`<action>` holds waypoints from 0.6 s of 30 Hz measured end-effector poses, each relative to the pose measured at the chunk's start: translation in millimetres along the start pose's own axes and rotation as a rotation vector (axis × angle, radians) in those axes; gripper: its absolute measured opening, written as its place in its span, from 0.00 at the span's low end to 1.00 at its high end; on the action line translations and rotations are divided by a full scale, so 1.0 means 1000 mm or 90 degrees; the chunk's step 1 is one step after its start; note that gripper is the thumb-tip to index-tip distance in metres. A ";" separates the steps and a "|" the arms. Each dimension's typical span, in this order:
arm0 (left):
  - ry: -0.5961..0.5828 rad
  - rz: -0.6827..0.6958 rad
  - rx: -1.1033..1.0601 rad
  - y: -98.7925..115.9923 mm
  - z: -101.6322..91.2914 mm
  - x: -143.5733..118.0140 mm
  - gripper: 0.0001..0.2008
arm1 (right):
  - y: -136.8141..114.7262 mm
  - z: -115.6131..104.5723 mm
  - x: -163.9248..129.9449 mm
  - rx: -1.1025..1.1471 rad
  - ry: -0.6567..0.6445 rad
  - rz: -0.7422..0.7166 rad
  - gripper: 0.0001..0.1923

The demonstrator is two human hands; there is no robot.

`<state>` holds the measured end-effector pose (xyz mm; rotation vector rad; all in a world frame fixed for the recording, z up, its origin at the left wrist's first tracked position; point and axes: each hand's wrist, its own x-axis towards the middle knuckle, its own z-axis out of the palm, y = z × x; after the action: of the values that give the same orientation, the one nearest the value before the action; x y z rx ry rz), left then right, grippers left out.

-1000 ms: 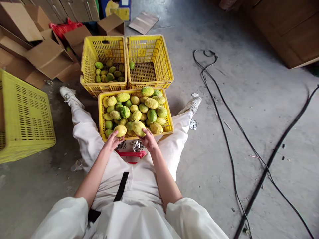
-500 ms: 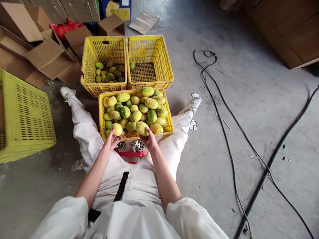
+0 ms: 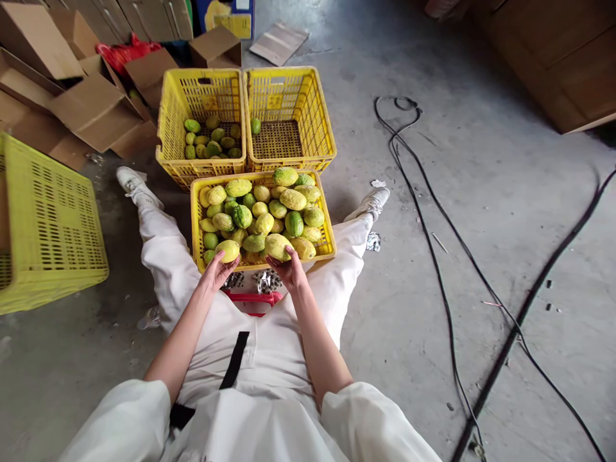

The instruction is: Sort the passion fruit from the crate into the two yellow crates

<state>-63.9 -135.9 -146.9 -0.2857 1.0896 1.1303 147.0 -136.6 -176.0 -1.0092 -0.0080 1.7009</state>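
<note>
My left hand (image 3: 218, 273) is closed around a smooth yellow fruit (image 3: 228, 251), apparently a passion fruit, at the near left edge of a shallow yellow crate (image 3: 328, 218). At the same edge, further right, my right hand (image 3: 290, 271) grips a larger, dimpled yellow passion fruit (image 3: 278, 248) between thumb and fingers. The crate sits between my legs, heaped with yellow and green passion fruit (image 3: 242, 217) of different sizes. Both held fruits are just above the heap.
Behind stand two deeper yellow crates; the left crate (image 3: 168, 122) holds several green fruits, the right crate (image 3: 315, 109) one green fruit (image 3: 255, 126). A large yellow-green crate (image 3: 58, 224) and cardboard boxes (image 3: 96, 109) are at left. Black cables (image 3: 500, 359) cross the floor at right.
The fruit in my left hand has turned, from a round end view to its longer side. The fruit in my right hand has rolled slightly and shifted a little right.
</note>
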 end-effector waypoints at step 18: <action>-0.015 0.013 0.037 0.000 -0.001 -0.001 0.19 | 0.001 0.003 0.000 -0.015 -0.025 -0.039 0.19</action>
<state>-64.6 -137.1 -146.0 -0.2155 1.1038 1.1160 144.3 -135.3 -174.9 -0.9834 -0.0825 1.6679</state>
